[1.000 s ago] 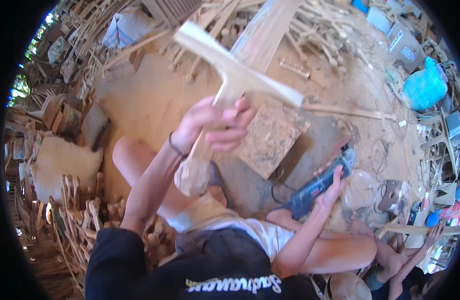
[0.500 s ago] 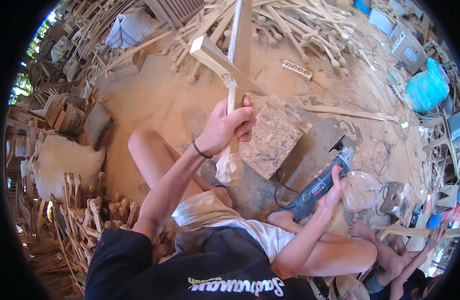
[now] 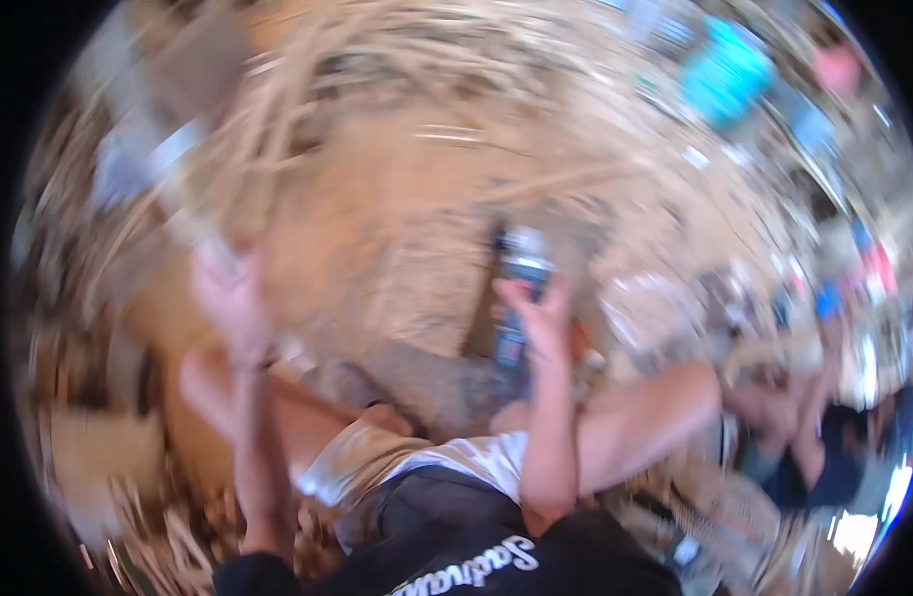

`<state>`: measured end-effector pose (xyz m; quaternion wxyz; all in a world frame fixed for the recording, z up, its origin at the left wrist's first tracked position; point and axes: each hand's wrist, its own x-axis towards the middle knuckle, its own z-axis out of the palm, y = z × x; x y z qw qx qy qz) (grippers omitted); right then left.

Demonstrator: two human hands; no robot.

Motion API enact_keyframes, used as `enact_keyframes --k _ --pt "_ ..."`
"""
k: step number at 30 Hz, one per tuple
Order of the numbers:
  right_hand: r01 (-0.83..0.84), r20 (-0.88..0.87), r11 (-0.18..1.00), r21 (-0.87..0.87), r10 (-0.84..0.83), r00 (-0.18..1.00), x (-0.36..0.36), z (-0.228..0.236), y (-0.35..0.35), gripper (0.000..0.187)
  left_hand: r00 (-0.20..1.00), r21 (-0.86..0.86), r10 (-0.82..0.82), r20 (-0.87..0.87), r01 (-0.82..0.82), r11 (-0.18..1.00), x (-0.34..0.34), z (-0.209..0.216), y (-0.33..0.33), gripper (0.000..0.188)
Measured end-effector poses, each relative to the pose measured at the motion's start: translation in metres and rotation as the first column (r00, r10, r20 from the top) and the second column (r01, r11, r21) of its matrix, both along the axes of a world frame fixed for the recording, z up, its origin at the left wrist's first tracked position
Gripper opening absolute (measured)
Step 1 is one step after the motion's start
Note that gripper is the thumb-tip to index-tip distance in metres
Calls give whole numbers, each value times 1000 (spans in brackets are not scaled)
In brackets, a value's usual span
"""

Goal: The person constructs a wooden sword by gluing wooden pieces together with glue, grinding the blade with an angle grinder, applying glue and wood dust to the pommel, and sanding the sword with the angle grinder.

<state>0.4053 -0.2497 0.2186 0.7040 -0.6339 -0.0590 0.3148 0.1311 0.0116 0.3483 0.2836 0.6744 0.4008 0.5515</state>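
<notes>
Motion smears the whole view. At the left, my left hand [image 3: 233, 298] is raised and closed around a pale carved wooden leg [image 3: 185, 221]. The leg stretches up and away from my fist, toward the upper left, and its far end blurs into the background. My right hand [image 3: 544, 313] grips the body of a blue-and-black angle grinder [image 3: 512, 348] between my knees. Its silvery head [image 3: 526, 248] points away from me, and the disc is too blurred to make out.
A low, worn block [image 3: 427, 283] stands on the dusty floor ahead of me. Long wooden pieces [image 3: 456, 60] lie heaped beyond it. A clear plastic bag [image 3: 650, 313] lies to the right, and a turquoise bag [image 3: 727, 74] sits farther off. Another person [image 3: 804, 427] sits at the far right.
My left hand has swung the wooden leg to the left, away from above the block. My view has turned, and the grinder in my right hand now appears farther left and more upright.
</notes>
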Motion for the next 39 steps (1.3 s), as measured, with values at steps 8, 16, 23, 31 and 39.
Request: enact_keyframes --k 8,16,23,31,39 --pt "80 161 996 49 -87 983 -6 -21 20 96 978 89 206 10 -206 974 -69 -4 43 27" --pt "198 267 973 -119 -161 950 -5 9 10 97 980 195 127 151 -155 969 -80 4 74 22" --pt "192 68 980 56 -195 978 -4 1 3 98 988 207 55 144 -84 975 -50 17 56 18" --pt "133 117 988 -74 -124 985 6 8 -36 99 920 -54 -317 231 337 940 25 -22 33 15" --pt "62 302 966 -251 17 953 22 57 -74 98 899 -511 -426 97 412 754 41 -111 -8 12"
